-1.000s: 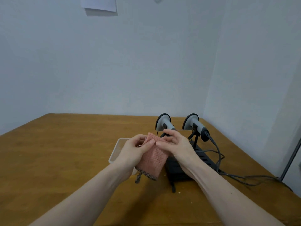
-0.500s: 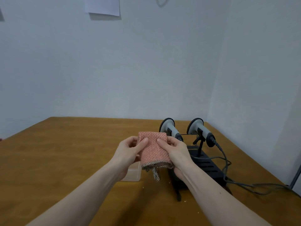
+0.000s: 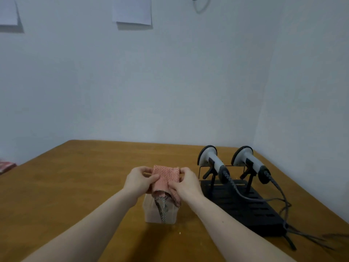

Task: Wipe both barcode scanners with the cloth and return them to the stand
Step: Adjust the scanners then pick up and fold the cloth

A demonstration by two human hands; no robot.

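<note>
A folded pink cloth (image 3: pixel 166 178) is held up above the table between both hands. My left hand (image 3: pixel 138 181) pinches its left edge and my right hand (image 3: pixel 186 183) pinches its right edge, thumbs on the near face. A frayed dark-trimmed corner hangs down below. To the right, two grey barcode scanners, left one (image 3: pixel 211 161) and right one (image 3: pixel 249 162), rest side by side in a black stand (image 3: pixel 243 207), heads toward the wall, cables trailing right. Neither hand touches a scanner.
A small clear plastic container (image 3: pixel 160 212) sits on the wooden table (image 3: pixel 75 186) just under the cloth. Scanner cables (image 3: pixel 283 203) run off the stand to the right front. Walls close off the table at the back and right.
Both hands with the cloth have shifted left, away from the scanners, and now hold it over the clear container. The cloth is gathered narrower between the hands.
</note>
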